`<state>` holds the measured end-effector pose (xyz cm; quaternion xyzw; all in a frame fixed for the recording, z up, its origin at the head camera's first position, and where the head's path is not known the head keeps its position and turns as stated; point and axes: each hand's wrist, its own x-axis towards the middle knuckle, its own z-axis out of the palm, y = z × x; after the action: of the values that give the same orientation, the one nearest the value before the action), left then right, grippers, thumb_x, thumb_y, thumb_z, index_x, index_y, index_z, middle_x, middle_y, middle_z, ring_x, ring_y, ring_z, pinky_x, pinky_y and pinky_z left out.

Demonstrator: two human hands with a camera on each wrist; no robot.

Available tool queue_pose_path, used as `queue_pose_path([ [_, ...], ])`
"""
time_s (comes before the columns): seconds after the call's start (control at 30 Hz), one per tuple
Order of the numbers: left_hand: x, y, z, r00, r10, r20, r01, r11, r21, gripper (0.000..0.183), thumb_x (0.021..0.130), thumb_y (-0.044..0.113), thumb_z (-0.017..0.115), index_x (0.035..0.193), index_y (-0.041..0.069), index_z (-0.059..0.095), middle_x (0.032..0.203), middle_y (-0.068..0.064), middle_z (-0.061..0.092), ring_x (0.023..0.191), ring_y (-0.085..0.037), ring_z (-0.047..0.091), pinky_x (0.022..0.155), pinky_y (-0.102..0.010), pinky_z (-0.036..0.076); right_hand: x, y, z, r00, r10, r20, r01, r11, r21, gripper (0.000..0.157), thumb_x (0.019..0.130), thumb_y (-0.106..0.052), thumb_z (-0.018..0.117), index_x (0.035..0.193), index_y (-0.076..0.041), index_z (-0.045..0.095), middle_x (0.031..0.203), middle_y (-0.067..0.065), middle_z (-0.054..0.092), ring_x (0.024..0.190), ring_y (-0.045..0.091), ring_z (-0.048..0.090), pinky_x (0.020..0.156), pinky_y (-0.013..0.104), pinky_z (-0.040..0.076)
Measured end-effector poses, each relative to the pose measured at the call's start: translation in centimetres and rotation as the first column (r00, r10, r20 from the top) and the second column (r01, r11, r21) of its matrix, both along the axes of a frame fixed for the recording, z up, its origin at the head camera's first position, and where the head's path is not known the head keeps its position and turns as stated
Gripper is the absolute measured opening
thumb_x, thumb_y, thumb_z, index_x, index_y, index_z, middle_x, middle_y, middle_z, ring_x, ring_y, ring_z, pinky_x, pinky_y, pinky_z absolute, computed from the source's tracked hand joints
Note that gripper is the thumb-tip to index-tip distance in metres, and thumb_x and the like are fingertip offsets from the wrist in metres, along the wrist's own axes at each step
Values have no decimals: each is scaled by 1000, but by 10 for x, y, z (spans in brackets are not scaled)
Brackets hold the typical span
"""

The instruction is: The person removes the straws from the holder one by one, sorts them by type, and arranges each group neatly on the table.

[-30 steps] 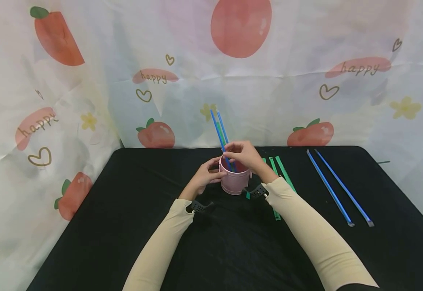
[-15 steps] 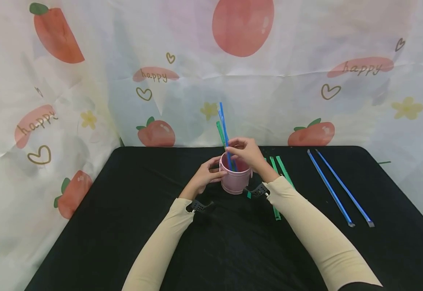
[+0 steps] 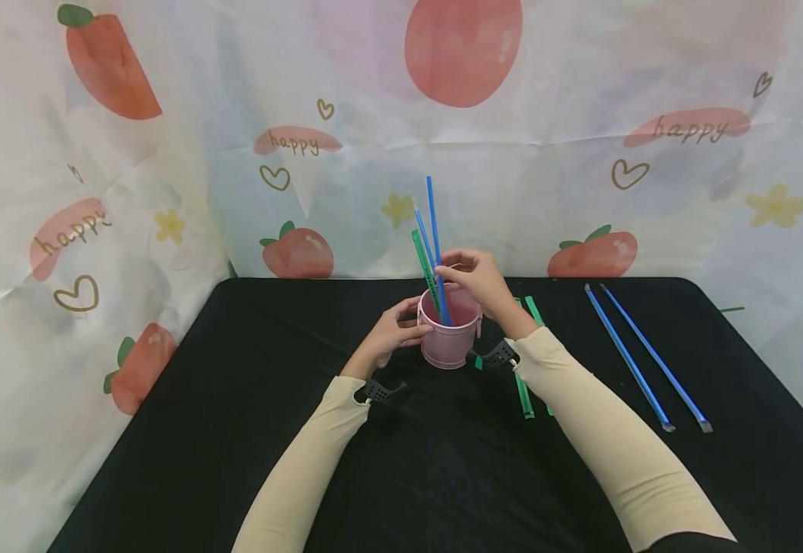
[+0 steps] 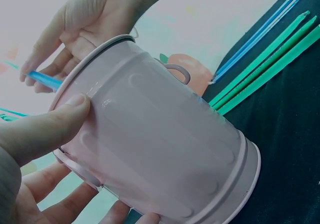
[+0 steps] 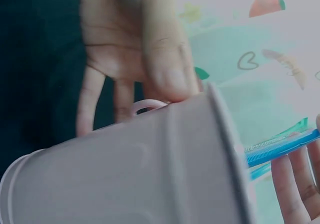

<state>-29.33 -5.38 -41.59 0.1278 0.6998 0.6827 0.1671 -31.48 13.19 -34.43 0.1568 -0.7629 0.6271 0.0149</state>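
Observation:
A small pink bucket (image 3: 447, 347) stands on the black table. My left hand (image 3: 396, 332) grips its left side, thumb near the rim and fingers around the wall in the left wrist view. Over the opening, my right hand (image 3: 476, 283) pinches a blue drinking straw (image 3: 433, 211) whose lower end is inside the bucket. The right wrist view shows ribs on this blue straw (image 5: 275, 150). Another blue straw (image 3: 423, 230) and a green straw (image 3: 420, 250) lean to the left in the bucket. Their lower ends are hidden by its wall.
Two blue straws (image 3: 626, 355) lie on the right of the table (image 3: 166, 461). Three green straws (image 4: 270, 64) lie beside the bucket, partly under my right forearm in the head view. A printed fabric backdrop (image 3: 367, 69) hangs behind and to the left.
My right hand has moved slightly up and right, and the pinched blue straw has risen and become more upright. The left hand and bucket have hardly moved.

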Motion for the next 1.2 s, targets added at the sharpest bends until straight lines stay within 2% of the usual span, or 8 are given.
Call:
queue_pose_path([
  [0.13,1,0,2,1000,3,-1,-3,1000,3,60,88,2,61,143,10,38,145,-17,41,125,-35,50,97,-48,48,0,2,7,1000,-12,-20,12,1000,-8,34,88,-14,65,114,8,59,86,-11,63,77,3,65,77,40,58],
  [0.37,1,1,3,1000,8,2,-8,1000,1,60,87,1,61,143,10,38,144,-17,41,125,-34,50,97,-48,48,3,7,23,998,-35,-49,33,999,-41,35,87,-14,66,112,9,58,86,-9,64,78,3,65,71,30,59],
  [0.6,1,1,2,1000,8,-3,-8,1000,7,60,88,0,60,143,10,38,144,-17,40,125,-34,50,97,-49,47,3,15,35,995,-16,-94,6,994,-106,10,86,-13,67,95,-9,66,83,-6,65,75,5,67,66,26,59],
  [0.67,1,1,2,1000,8,-5,-8,1000,7,61,88,0,60,143,10,37,144,-17,40,125,-34,50,97,-50,46,4,18,38,995,-14,-104,2,993,-115,7,86,-13,67,93,-12,66,83,-7,65,76,5,67,66,26,59],
  [0.9,1,1,1,1000,6,-11,-6,1000,10,61,88,-1,60,143,9,37,145,-18,40,126,-35,49,98,-49,46,6,29,48,993,-22,-112,3,986,-167,14,84,-14,70,95,-7,66,83,-6,67,74,6,67,66,26,59],
  [1.07,2,0,1,1000,5,-14,-5,1000,3,61,88,0,60,143,9,37,144,-17,41,126,-35,49,97,-49,47,8,36,57,992,-16,-128,-12,977,-215,7,85,-8,67,91,-13,68,80,-7,67,72,7,67,64,23,58],
  [1.2,3,0,1,1000,10,-15,-10,1000,-1,60,88,0,60,143,10,38,143,-17,41,126,-35,50,97,-49,47,11,41,63,991,-19,-135,-14,971,-237,8,85,-5,67,92,-9,68,79,-6,67,72,8,67,62,23,58],
])
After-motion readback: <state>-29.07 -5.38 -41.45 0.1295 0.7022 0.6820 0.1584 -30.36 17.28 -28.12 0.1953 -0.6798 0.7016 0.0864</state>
